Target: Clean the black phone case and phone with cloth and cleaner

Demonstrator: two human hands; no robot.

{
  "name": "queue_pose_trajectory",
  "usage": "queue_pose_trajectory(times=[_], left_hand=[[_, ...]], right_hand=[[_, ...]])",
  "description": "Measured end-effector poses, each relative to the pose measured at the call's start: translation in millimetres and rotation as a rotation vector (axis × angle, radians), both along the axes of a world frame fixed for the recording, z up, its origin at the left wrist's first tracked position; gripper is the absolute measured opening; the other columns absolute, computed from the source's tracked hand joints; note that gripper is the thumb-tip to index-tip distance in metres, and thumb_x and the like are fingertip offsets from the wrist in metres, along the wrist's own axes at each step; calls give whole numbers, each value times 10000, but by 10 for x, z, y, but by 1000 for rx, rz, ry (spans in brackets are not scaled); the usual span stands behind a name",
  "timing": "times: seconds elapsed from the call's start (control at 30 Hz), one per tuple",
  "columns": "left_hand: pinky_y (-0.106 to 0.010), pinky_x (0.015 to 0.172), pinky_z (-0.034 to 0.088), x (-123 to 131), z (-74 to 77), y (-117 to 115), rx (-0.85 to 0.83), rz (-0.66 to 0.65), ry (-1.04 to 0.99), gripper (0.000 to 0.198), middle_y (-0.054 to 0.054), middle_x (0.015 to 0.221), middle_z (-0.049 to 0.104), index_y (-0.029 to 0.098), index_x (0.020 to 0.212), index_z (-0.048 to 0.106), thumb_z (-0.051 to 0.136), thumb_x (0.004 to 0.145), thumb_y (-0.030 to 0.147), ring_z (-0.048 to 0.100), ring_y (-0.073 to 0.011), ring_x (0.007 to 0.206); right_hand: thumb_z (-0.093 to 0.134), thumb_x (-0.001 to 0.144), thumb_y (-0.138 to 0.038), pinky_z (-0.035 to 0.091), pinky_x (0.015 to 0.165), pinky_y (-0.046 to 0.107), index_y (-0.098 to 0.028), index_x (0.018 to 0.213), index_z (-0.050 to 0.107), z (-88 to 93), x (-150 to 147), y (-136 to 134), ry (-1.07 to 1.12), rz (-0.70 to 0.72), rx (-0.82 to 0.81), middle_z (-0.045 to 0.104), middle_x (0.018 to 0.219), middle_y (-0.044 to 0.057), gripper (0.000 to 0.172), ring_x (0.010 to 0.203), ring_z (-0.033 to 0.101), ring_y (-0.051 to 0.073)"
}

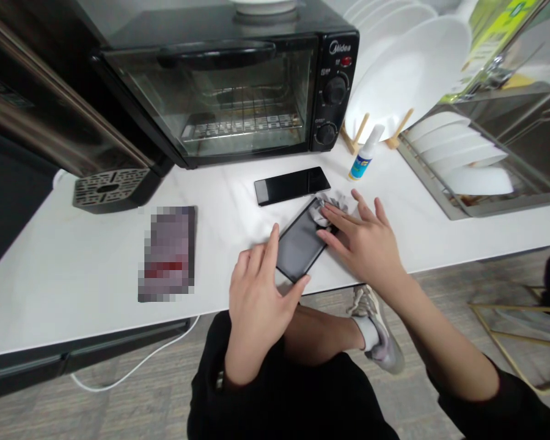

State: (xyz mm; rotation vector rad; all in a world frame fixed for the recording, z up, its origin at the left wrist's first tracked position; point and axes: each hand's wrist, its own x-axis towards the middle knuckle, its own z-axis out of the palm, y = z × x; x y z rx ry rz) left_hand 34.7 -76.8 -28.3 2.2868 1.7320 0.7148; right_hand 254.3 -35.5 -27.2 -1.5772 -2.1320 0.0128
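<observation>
A dark-screened phone [299, 245] lies slantwise on the white counter, close to its front edge. My left hand [260, 299] steadies it, the thumb at the near corner and the fingers along the left edge. At the far end of the screen, my right hand [364, 241] presses a crumpled light grey cloth [321, 214] under its index and middle fingers, with the other fingers spread. Just behind lies a second black phone [292, 186], apart from both hands. A small white spray bottle [365, 154] with a blue label stands upright beyond my right hand.
A black toaster oven [211, 98] stands at the back. Left of it is a machine with a slotted drip tray [112, 188]. A blurred-out flat item [168, 253] lies on the left. White plates [407, 73] stand in a wooden rack, near a sink [531, 122] holding bowls.
</observation>
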Motion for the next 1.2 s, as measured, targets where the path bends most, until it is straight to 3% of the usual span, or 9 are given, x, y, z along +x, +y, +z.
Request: queue_pose_trajectory(times=[0.07, 0.27, 0.33, 0.43, 0.6, 0.83, 1.0, 1.1, 1.2], left_hand=[[-475, 1037, 480, -3, -4, -5, 6, 6, 9, 933, -108, 1351, 645, 217, 1674, 248, 704, 923, 530, 550, -328, 1166], [-437, 968, 505, -24, -27, -14, 6, -3, 5, 840, -108, 1258, 658, 185, 1670, 259, 653, 956, 386, 555, -302, 1087], [-442, 971, 503, -20, -24, -13, 4, 6, 7, 875, -110, 1282, 659, 191, 1671, 259, 671, 952, 474, 558, -306, 1100], [-459, 1016, 485, -1, -11, -10, 7, 4, 1, 927, -113, 1340, 651, 204, 1674, 249, 672, 939, 579, 556, -317, 1147], [-460, 1026, 485, 12, -2, -3, 20, 14, 22, 951, -106, 1334, 651, 211, 1674, 247, 703, 920, 567, 558, -320, 1150], [-433, 960, 516, -27, -25, -4, 19, 16, 10, 850, -104, 1231, 673, 176, 1660, 288, 673, 940, 414, 572, -299, 1073], [-426, 1019, 492, -3, -8, -1, 17, 1, -11, 916, -103, 1323, 666, 194, 1666, 270, 697, 930, 535, 566, -304, 1136], [-444, 1046, 481, 0, 1, -2, 16, -2, -12, 958, -98, 1355, 656, 219, 1670, 253, 729, 906, 547, 563, -311, 1162], [-458, 1059, 474, -15, 10, -7, 3, -13, -19, 962, -100, 1365, 651, 226, 1674, 239, 736, 905, 521, 559, -318, 1172]], right_hand=[[557, 1038, -532, 289, 1238, 726, -185, 1376, 692, 6, -111, 37, -1, -1, 5, 677, 1447, 75, 502, 1531, 408, 420], [568, 987, -665, 286, 1304, 581, -108, 1424, 634, 44, -508, -478, 99, 414, -132, 642, 1491, 106, 711, 1535, 426, 340], [567, 1008, -621, 276, 1302, 608, -174, 1392, 667, 46, -410, -549, 123, 395, -161, 680, 1448, 59, 598, 1543, 417, 327], [533, 1055, -530, 285, 1277, 663, -272, 1312, 722, 34, -119, -387, 107, 281, -152, 725, 1383, -4, 410, 1533, 436, 326], [519, 1045, -572, 249, 1248, 747, -185, 1398, 677, 16, 39, 6, 7, 16, -10, 678, 1446, 70, 547, 1551, 367, 429], [543, 934, -774, 236, 1323, 584, -114, 1442, 619, 56, -490, -445, 99, 461, -130, 642, 1494, 89, 836, 1547, 405, 333], [528, 1044, -574, 242, 1297, 644, -259, 1303, 726, 75, -97, -343, 71, 304, -138, 724, 1388, 10, 453, 1552, 404, 320], [522, 1047, -563, 247, 1270, 699, -220, 1393, 678, 38, 93, -85, -2, 113, -42, 683, 1445, 54, 512, 1566, 360, 382], [540, 1010, -637, 246, 1261, 719, -162, 1450, 629, 7, -49, -15, -18, 66, -10, 640, 1493, 97, 654, 1566, 340, 421]])
